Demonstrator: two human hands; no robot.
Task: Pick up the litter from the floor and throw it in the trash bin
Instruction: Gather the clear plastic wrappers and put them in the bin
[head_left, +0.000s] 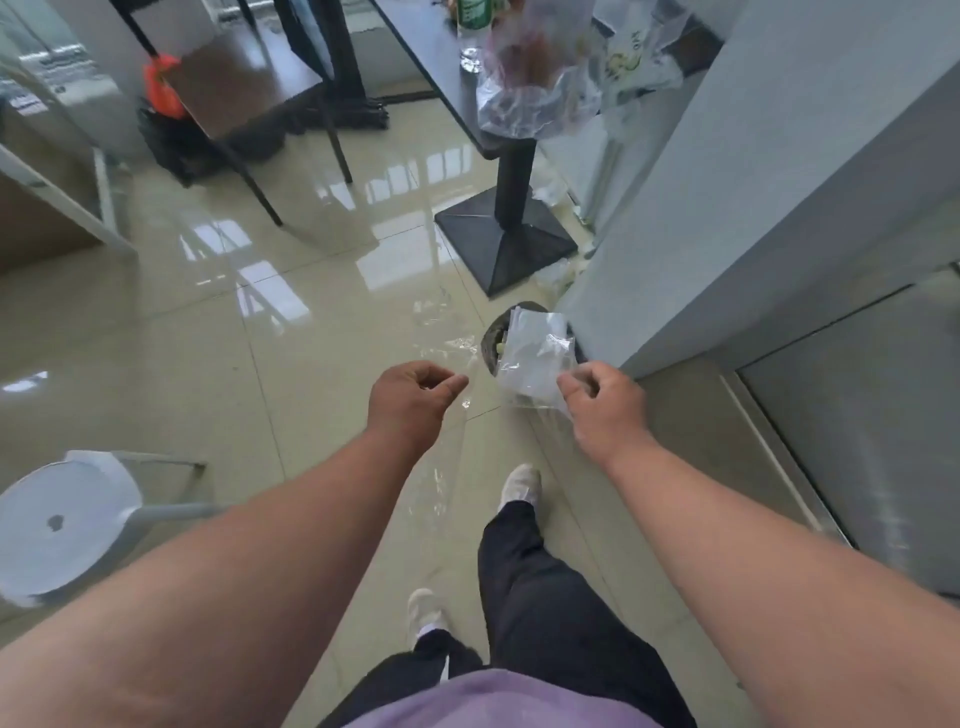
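The right hand pinches a white plastic bag above the dark trash bin by the wall; the left hand grips clear film. Light plastic may drift past the bin's rim onto the floor.

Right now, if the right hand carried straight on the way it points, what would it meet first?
Probably the trash bin against the wall. The right hand already pinches a plastic bag that overlaps the bin's opening, with nothing else between, though depth is unclear from this view.
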